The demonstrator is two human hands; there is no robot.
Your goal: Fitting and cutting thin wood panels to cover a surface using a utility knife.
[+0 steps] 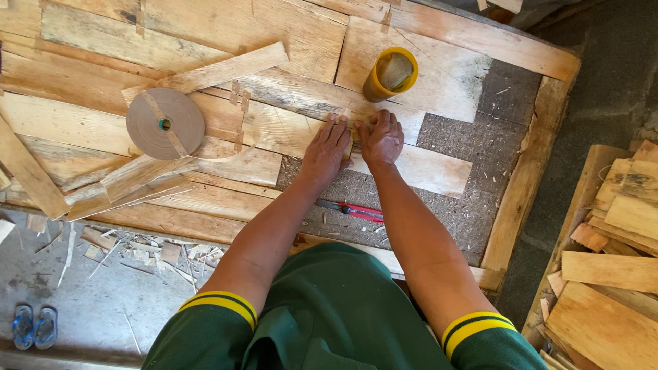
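Note:
My left hand (pixel 327 149) lies flat, fingers spread, on thin wood veneer sheets (pixel 288 130) laid over a wooden frame table. My right hand (pixel 381 137) presses down right beside it, fingers bent, on the seam where a strip of brown tape (pixel 351 140) joins a smaller veneer piece (pixel 428 171). Neither hand holds anything. A roll of brown paper tape (pixel 165 123) lies flat to the left. A yellow cup (pixel 391 74) stands just beyond my right hand. A red-handled cutter (pixel 351 210) rests on the grey board between my forearms.
Loose veneer strips (pixel 123 181) pile at the left. The table's wooden rim (pixel 524 178) runs along the right. A stack of veneer pieces (pixel 610 274) lies on the ground at right. Wood scraps (pixel 137 250) and blue sandals (pixel 33 327) are on the concrete floor lower left.

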